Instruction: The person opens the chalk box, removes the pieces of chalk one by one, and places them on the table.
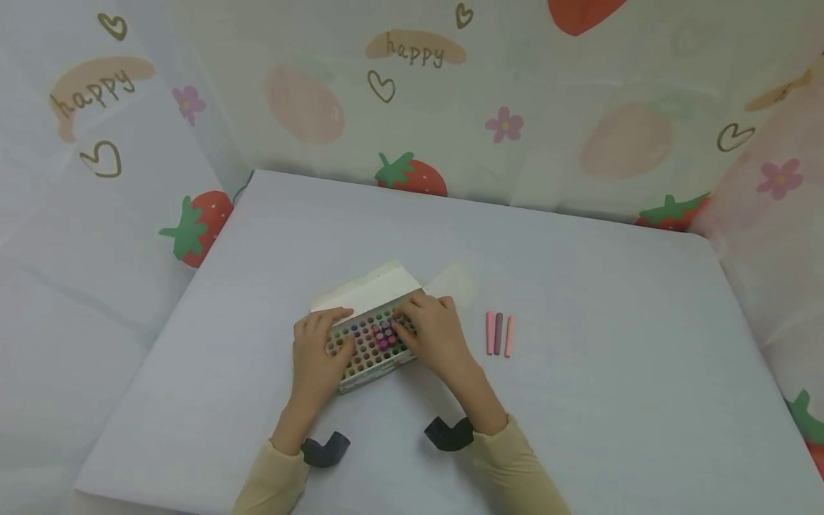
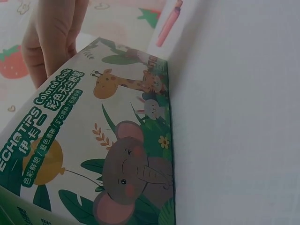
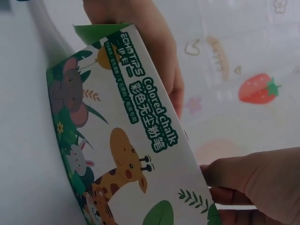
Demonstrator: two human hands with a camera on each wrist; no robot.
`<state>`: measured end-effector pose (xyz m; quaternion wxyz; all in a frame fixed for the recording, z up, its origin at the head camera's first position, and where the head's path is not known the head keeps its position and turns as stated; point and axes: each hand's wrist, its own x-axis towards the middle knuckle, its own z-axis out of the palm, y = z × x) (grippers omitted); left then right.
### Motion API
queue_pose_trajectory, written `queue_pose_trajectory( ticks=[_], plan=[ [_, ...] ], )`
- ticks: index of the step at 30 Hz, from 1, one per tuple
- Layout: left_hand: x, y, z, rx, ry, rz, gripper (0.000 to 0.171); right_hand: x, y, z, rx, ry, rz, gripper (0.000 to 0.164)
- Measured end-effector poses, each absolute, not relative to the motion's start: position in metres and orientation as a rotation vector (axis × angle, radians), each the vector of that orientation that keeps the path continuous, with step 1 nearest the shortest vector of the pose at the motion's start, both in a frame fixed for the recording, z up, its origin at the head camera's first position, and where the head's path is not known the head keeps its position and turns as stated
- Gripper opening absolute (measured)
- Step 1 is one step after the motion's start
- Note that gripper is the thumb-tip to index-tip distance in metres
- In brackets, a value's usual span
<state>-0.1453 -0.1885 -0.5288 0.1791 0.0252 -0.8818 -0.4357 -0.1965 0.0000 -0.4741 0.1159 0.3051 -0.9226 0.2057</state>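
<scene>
A box of colored chalk [image 1: 367,375] lies at a slant on the white table, with its white lid [image 1: 367,290] folded back. Rows of sticks fill it, and several pink and purple chalk sticks [image 1: 385,335] stand higher than the others. My left hand [image 1: 320,350] grips the box's left end, thumb over the chalk tops and fingers toward the lid. At the other end, my right hand [image 1: 434,332] has its thumb and bent fingers down by the raised sticks. In the right wrist view the box wall [image 3: 117,131] hides the right fingertips; I cannot tell whether they pinch a stick.
Three loose chalk sticks, among them a mauve one [image 1: 498,334], lie right of the box. A translucent sheet [image 1: 457,282] lies behind the right hand. Dark wrist-camera mounts [image 1: 450,434] sit at both wrists. A strawberry-printed curtain [image 1: 515,107] surrounds the table.
</scene>
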Motion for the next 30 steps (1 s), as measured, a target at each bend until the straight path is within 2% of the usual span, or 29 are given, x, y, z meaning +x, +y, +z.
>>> queue_pose_trajectory(
  ticks=[11, 21, 30],
  plan=[
    [-0.147, -0.189, -0.528, 0.058, -2.500, -1.237, 0.036, -0.200, 0.004, -0.473, 0.880, -2.583, 0.737, 0.005],
    [-0.149, -0.190, -0.531, 0.074, -2.511, -1.214, 0.036, -0.199, 0.013, -0.459, 0.891, -2.484, 0.920, 0.008],
    [-0.149, -0.191, -0.531, 0.072, -2.492, -1.226, 0.035, -0.198, 0.040, -0.450, 0.781, -2.484, 0.966, 0.009]
  ],
)
